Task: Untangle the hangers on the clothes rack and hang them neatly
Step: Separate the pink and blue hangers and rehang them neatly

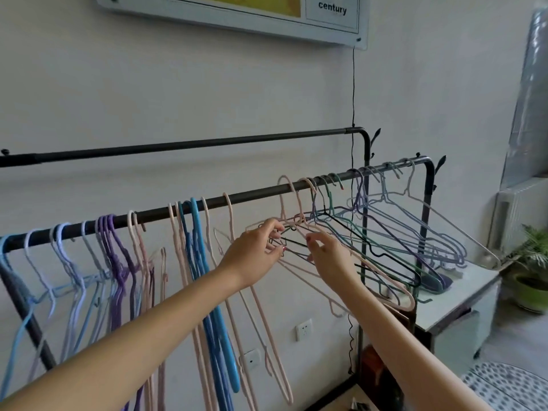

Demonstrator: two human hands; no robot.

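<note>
both hands, left hand (261, 244) and right hand (326, 250), pinch the tangled hangers (296, 229) under the rail (255, 194) near its right end, probably to pry them apart

Back rail (184, 145) of clothes rack: left end cut by frame edge. Front rail (252, 194): left end likewise cut. Wall sign (237, 13): top out of frame; only "century" legible. Left hand (255, 250) fingertips buried in the hanger tangle (296, 232); which wires are pinched, cannot tell. Right hand (329, 256): same. Potted plant (533, 262) cut at right edge. Object on the cabinet (462, 295) behind hangers: unidentifiable.
</note>
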